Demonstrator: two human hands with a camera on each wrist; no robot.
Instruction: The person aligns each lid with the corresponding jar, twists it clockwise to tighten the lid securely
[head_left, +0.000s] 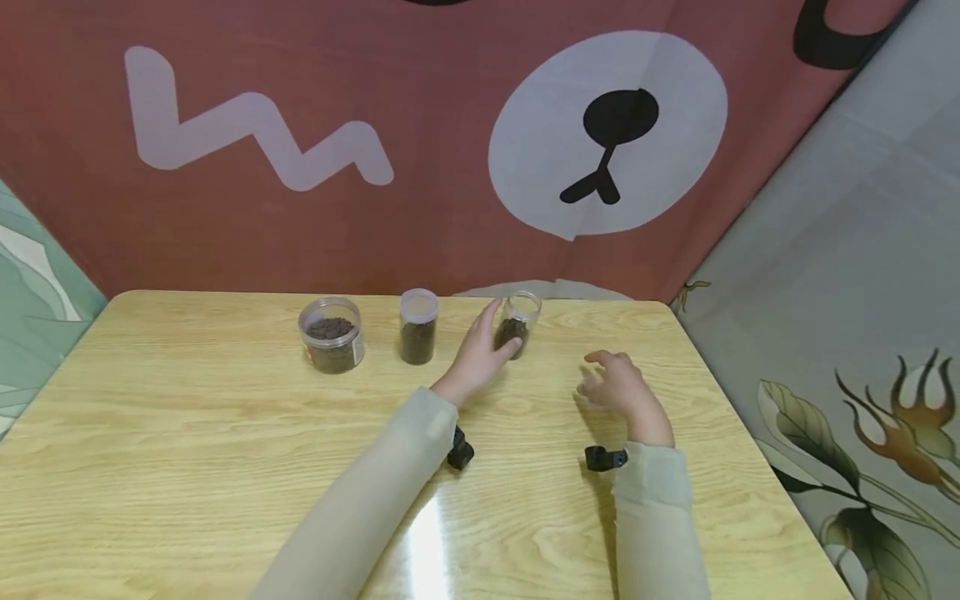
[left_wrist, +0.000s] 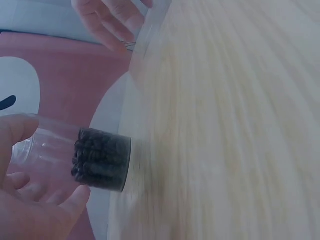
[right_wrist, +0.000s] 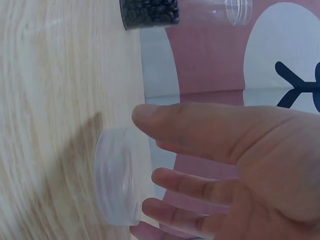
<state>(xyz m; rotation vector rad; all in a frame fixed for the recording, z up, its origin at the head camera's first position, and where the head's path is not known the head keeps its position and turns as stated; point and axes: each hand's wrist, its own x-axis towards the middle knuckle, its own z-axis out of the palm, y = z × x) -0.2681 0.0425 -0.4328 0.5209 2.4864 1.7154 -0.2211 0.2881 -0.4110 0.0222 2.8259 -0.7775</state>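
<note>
Left hand (head_left: 474, 357) is reaching across the surface (head_left: 225, 467) to an open glass jar (head_left: 514, 327) partly filled with dark beans, its thumb and fingers standing apart with the jar lying between them; whether the skin is touching the glass cannot be told. The jar is standing near the far edge, just beyond the palm and slightly to its right, its mouth pointing straight up, its long axis running vertical and its base resting on the surface. Right hand (head_left: 617, 388) is hovering well apart from the jar, nearer the person, fingers spread and holding nothing. Below its fingertips a clear round lid (right_wrist: 115, 179) is lying flat, its broad faces running level with the surface. Left of the jar, a pale-topped container (head_left: 417, 329) is standing upright, and farther left a wide tub (head_left: 332, 340) is sitting upright too.
</note>
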